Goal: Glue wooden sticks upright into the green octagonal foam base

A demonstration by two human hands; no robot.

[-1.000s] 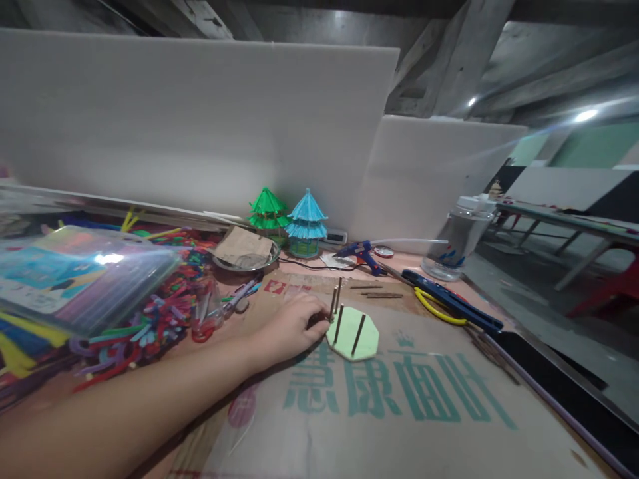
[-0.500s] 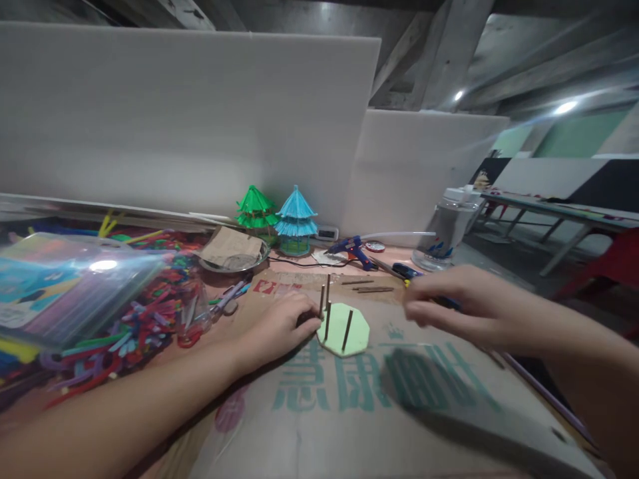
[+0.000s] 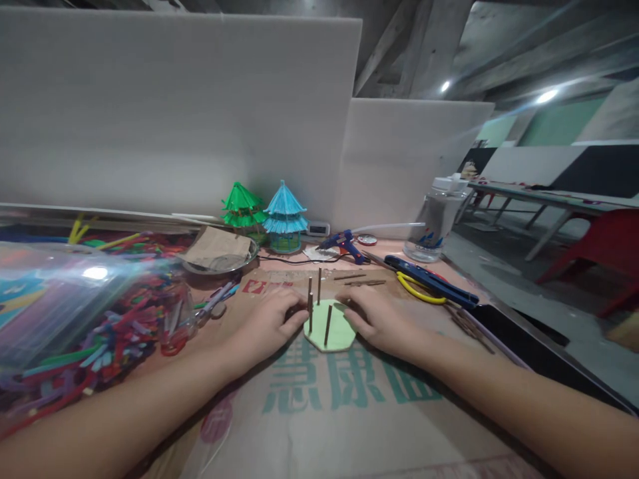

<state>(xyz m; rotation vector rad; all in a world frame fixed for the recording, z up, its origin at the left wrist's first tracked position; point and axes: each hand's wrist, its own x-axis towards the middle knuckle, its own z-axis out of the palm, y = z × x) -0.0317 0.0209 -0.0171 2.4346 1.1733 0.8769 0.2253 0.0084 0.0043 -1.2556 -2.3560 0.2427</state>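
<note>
A light green octagonal board [image 3: 339, 332] lies on the cardboard in front of me, with several thin brown sticks [image 3: 327, 324] standing upright on its left and near parts. My left hand [image 3: 277, 320] grips the board's left edge, thumb at the near side and fingers curled behind. At the opposite edge, my right hand [image 3: 377, 319] holds the board in the same way, its fingertips partly hidden. Loose brown sticks [image 3: 364, 283] lie just behind the board.
Behind stand a green pagoda model [image 3: 242, 206], a blue pagoda model [image 3: 284, 216], a glue gun [image 3: 347, 245] and a clear water jug [image 3: 432, 223]. Yellow-handled pliers [image 3: 419, 293] and a blue-handled cutter [image 3: 429, 279] are at right. Colourful pipe-cleaner pieces [image 3: 124, 332] heap at left.
My right hand has come down and left from above the tools to the board's right edge, uncovering the pliers and cutter. My left hand stays at the board. The view has shifted slightly.
</note>
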